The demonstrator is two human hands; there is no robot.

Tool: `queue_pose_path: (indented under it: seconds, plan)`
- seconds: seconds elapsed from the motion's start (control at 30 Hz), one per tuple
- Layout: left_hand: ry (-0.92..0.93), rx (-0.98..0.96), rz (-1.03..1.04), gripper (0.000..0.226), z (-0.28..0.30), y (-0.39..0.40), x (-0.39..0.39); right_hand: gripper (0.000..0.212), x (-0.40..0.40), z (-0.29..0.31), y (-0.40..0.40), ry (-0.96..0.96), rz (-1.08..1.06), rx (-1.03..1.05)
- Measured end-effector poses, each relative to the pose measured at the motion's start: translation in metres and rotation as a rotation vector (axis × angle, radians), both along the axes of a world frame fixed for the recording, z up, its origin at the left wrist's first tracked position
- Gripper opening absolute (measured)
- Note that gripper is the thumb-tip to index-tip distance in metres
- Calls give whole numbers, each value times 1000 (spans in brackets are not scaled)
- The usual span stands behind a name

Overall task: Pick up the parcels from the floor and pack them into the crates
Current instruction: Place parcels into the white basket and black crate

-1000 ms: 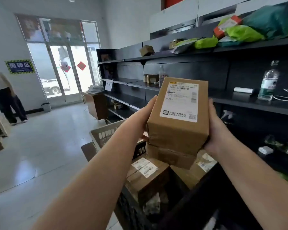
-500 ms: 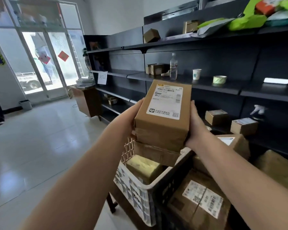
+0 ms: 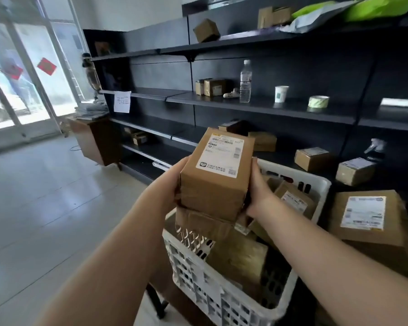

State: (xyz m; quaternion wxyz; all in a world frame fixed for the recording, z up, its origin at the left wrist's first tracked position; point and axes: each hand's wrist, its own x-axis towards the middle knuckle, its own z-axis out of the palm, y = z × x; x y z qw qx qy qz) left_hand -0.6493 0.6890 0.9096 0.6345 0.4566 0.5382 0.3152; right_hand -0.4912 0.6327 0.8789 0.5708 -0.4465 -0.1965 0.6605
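Observation:
Both hands hold a stack of two brown cardboard parcels over a white plastic crate [image 3: 224,300]. The top parcel [image 3: 216,177] bears a white shipping label; the lower parcel [image 3: 203,223] is flatter and partly hidden beneath it. My left hand [image 3: 172,184] grips the stack's left side, my right hand [image 3: 257,187] its right side. The crate's near-left corner sits just under the stack. Inside the crate lie several parcels, among them a labelled one [image 3: 294,201] and a dull yellow one [image 3: 240,257].
A large labelled box [image 3: 367,220] stands right of the crate. Black shelving [image 3: 257,104] along the wall carries small boxes, a water bottle [image 3: 245,82], a paper cup [image 3: 280,94] and a tape roll [image 3: 318,101]. A brown cabinet [image 3: 92,140] stands by the glass door. Tiled floor spreads left.
My view has swung right and down; the white crate now lies under the held stack. The stack has come lower and both hands keep their grip. The person at the left has left the view.

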Motion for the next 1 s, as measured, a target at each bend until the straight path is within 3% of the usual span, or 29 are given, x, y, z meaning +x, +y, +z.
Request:
queue_pose_path:
  seconds: [0.2, 0.3, 0.43, 0.6, 0.77, 0.87, 1.0]
  plan:
    - [-139, -109, -166, 32, -46, 52, -28, 77, -35, -36, 31, 56, -193, -82]
    - [-52, -149, -271, 53, -49, 67, -29, 75, -36, -45, 30, 84, -273, -101]
    - [67, -175, -256, 73, -57, 64, -17, 71, -33, -53, 19, 44, -364, -81]
    - [77, -182, -345, 56, -78, 53, -13, 69, -28, -50, 9, -34, -380, -133]
    - [86, -129, -304, 32, -65, 73, -27, 77, -46, -52, 18, -99, -351, -206]
    - [-49, -178, -315, 31, -59, 83, -34, 74, -49, -42, 24, -172, -403, -242]
    - [9, -97, -371, 34, -46, 84, -30, 76, -46, -24, 30, -263, -388, -248]
